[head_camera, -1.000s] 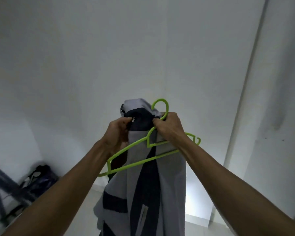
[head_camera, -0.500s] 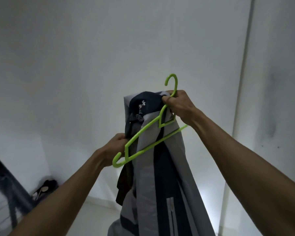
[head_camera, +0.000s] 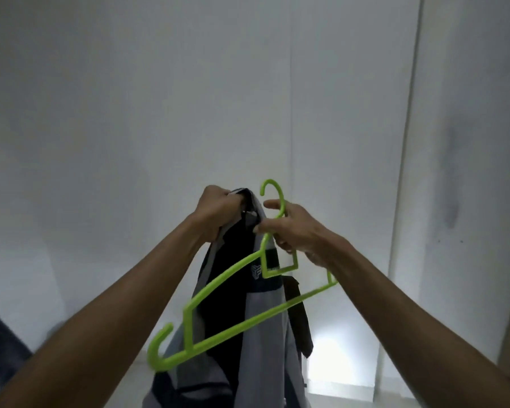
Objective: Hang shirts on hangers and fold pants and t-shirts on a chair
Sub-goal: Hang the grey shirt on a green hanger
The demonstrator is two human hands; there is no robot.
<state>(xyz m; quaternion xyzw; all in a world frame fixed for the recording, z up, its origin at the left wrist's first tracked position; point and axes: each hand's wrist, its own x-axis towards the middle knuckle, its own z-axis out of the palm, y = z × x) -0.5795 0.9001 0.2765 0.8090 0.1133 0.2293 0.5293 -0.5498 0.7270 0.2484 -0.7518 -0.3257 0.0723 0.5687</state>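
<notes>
Soft grey-and-navy shirt (head_camera: 259, 334), limp, is bunched at the collar in the left hand's (head_camera: 218, 210) grip, while the right hand (head_camera: 295, 231) pinches the stiff, light green hanger (head_camera: 233, 290) by its neck.

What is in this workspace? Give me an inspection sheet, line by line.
Surface: pale floor only; no chair in view.
Job's things: lime-green plastic hanger, tilted, in front of grey and dark-navy shirt hanging down.
Clutter: dark blurred shape at lower left, cannot tell what.
Hands: left hand grips shirt's top; right hand holds hanger below its hook.
Cables: nothing seen.
Surroundings: plain white walls, corner behind.
</notes>
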